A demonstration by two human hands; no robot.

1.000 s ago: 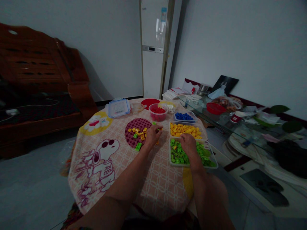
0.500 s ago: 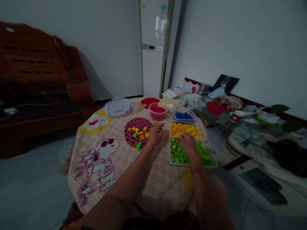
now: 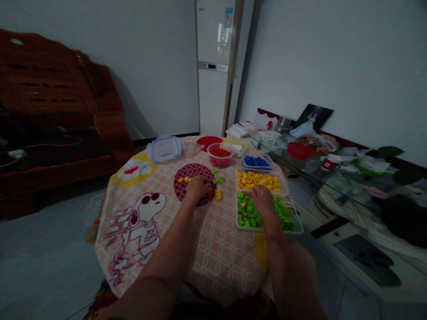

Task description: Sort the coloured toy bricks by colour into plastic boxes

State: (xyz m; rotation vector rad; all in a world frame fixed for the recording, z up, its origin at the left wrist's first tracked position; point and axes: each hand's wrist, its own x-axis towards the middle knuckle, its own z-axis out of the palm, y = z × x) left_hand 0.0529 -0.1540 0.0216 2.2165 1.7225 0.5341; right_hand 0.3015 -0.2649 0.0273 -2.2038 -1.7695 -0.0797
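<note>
My left hand (image 3: 196,186) lies palm down on the loose yellow and green bricks (image 3: 216,186) scattered over the dark red dotted circle (image 3: 190,171) of the tablecloth; its fingers curl over them and hide what is under them. My right hand (image 3: 262,200) rests in the clear tray of green bricks (image 3: 283,213), fingers bent down among the pieces. Behind that tray stands a tray of yellow bricks (image 3: 258,180), then a small tray of blue bricks (image 3: 255,161) and a round tub of red bricks (image 3: 220,155).
A clear blue-rimmed lid (image 3: 165,149), a red lid (image 3: 208,142) and a small bowl (image 3: 191,148) sit at the table's far side. A cluttered glass table (image 3: 320,164) stands close on the right, a wooden sofa (image 3: 53,115) on the left, a white cabinet (image 3: 215,66) behind.
My left hand has slid left from the table's middle onto the dotted circle, uncovering a yellow brick and a few green ones. My right hand has stayed in the green tray.
</note>
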